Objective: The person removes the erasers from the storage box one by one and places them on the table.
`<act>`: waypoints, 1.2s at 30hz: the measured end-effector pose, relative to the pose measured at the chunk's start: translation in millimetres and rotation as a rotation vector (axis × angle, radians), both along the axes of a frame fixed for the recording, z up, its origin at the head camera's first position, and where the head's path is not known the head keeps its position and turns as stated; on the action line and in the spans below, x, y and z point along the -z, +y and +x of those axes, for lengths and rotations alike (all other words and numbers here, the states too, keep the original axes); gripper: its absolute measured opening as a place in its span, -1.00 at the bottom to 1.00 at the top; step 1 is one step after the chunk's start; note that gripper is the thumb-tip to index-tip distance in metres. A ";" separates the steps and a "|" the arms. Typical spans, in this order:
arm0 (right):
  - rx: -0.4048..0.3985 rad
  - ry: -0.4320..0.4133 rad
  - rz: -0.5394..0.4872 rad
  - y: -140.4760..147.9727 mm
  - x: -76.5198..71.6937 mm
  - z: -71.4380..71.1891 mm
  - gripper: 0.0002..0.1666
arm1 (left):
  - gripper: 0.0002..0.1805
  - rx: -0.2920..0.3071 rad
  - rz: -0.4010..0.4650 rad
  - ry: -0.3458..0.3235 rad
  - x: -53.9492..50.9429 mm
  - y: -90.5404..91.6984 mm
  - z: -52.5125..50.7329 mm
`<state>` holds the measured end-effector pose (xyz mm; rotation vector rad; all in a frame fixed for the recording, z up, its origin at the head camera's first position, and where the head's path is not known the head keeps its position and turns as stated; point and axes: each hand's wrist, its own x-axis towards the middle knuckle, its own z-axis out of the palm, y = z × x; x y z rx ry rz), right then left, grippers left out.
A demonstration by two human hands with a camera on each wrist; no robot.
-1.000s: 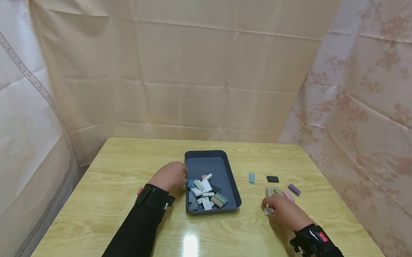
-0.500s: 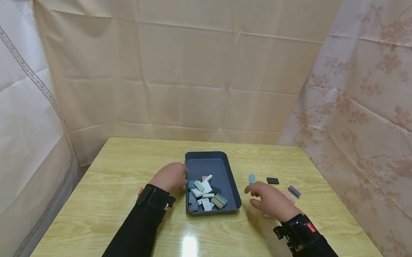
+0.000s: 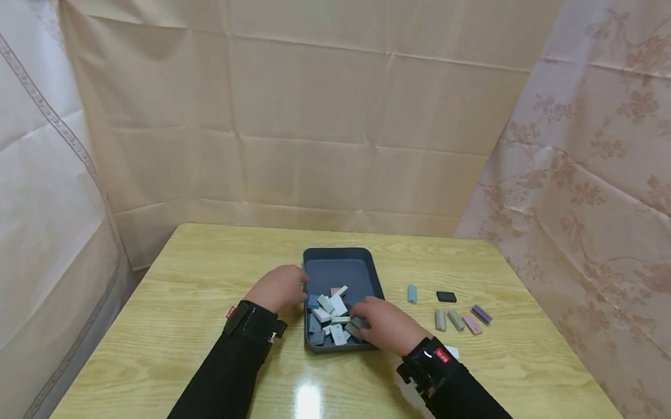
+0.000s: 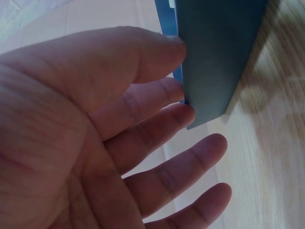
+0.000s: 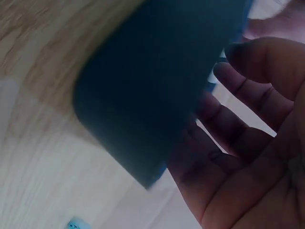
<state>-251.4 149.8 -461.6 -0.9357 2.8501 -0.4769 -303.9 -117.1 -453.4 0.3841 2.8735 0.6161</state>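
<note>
A dark blue-grey tray (image 3: pixel 373 276) on the table holds a heap of small rectangular eraser-like blocks (image 3: pixel 337 304), mostly white, with green, grey and blue ones. At its left rim is my left hand (image 3: pixel 278 287); in the left wrist view the fingers are spread and loosely bent, thumb and first fingertips at the wall's edge, no block among them. My right hand (image 3: pixel 389 326) reaches over the right rim, fingertips above the heap. In the right wrist view its fingers (image 5: pixel 238 129) are loosely bent, thumb and index tip apart, with a bit of white near them.
Right of the tray lie separate blocks: light blue (image 3: pixel 412 293), black (image 3: pixel 446 297), beige (image 3: pixel 440 320), green (image 3: pixel 456 320), pink (image 3: pixel 472 324), purple (image 3: pixel 482 314). A white block (image 3: pixel 452 351) shows partly behind the right wrist. Cloth hangs (image 3: pixel 295 108) behind the wooden table (image 3: pixel 227 248).
My right hand has left the white block on the table at right and moved left, past the light blue one, to over the tray. My left hand has stayed at the rim.
</note>
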 end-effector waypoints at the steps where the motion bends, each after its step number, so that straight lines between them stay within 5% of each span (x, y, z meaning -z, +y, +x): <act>1: 0.008 0.016 0.016 -2.0 3.5 -0.1 -0.76 | -0.61 0.000 -0.001 -0.002 -0.1 0.3 0.2; 9: 0.064 0.062 0.002 -5.0 14.6 -1.0 -0.80 | -0.60 0.006 -0.015 0.005 0.8 1.5 -1.7; 21: 0.086 0.021 -0.047 -4.4 16.6 -2.5 -0.69 | -0.61 0.011 -0.006 0.007 -0.4 0.3 -1.1; 28: 0.090 0.068 -0.076 3.3 9.3 4.8 -0.62 | -0.62 0.003 -0.006 0.002 1.1 0.8 -0.7; 36: 0.243 0.069 -0.194 43.8 -16.0 16.4 -0.63 | -0.62 0.002 -0.012 0.004 0.6 0.6 -1.7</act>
